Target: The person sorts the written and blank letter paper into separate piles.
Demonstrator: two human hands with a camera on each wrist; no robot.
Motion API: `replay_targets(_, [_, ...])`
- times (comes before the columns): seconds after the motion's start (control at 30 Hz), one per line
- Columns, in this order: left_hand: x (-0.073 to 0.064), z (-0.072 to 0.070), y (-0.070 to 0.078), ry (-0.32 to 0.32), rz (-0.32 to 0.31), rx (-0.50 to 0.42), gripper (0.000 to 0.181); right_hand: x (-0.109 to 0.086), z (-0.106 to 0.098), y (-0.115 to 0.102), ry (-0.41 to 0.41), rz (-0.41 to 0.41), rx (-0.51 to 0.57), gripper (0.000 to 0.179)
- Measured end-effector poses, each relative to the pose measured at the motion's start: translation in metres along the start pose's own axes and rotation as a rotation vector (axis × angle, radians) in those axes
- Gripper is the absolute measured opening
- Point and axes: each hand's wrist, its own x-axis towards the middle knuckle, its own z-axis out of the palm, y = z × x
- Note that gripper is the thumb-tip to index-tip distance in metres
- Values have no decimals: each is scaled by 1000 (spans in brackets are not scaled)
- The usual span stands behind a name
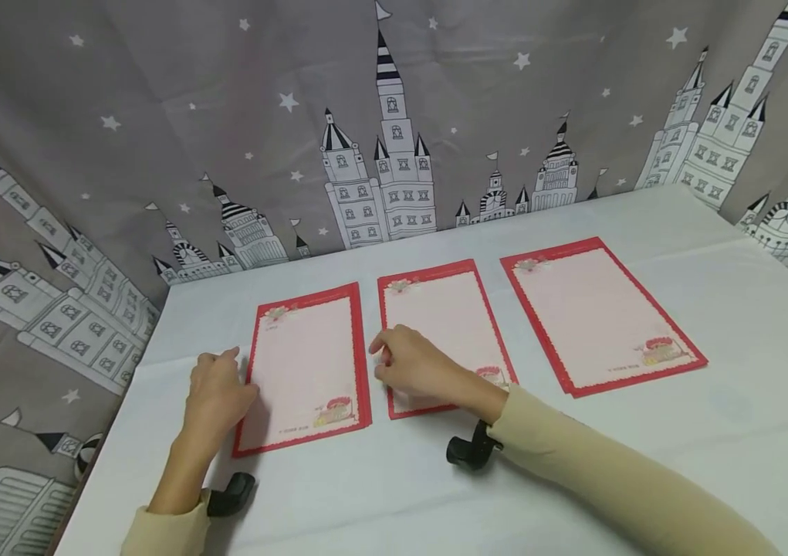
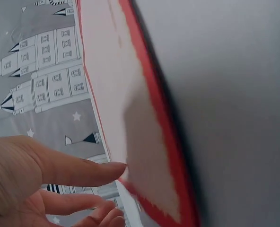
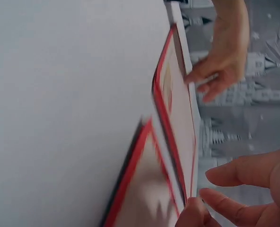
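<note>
Three stacks of red-bordered sheets lie in a row: a left stack (image 1: 306, 359), a middle stack (image 1: 438, 313) and a right stack (image 1: 612, 316). Each has a pale centre, a flower in one corner and a small picture in another. My left hand (image 1: 216, 390) is at the left stack's left edge, fingers loosely bent; whether it touches the paper I cannot tell. Over the left part of the middle stack, near the gap, hovers my right hand (image 1: 410, 363). In the right wrist view, its thumb and fingers (image 3: 239, 170) stand apart with nothing between them.
A white cloth (image 1: 727, 401) covers the table. Behind it hangs a grey curtain (image 1: 213, 93) printed with castles and stars, also lining the left side. Each wrist wears a black camera, one on the left (image 1: 232, 494) and one on the right (image 1: 471, 449).
</note>
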Motion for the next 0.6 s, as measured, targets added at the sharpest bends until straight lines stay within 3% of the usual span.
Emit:
replay_targets(0.13, [2,4,15,26,62,-29,61,-13,-26,18,53,39,-64,32])
replay_targets(0.3, [4,8,46,-12,219,-90,58,-28,-55,36,89,107,-147,33])
replay_targets(0.47, [5,19,84,-154,309,-180,55,-40,-75,46,158,171,-240,45])
replay_targets(0.6, [5,29,107,-325,306,-244,41,-42,-83,54,166,239,-283,56])
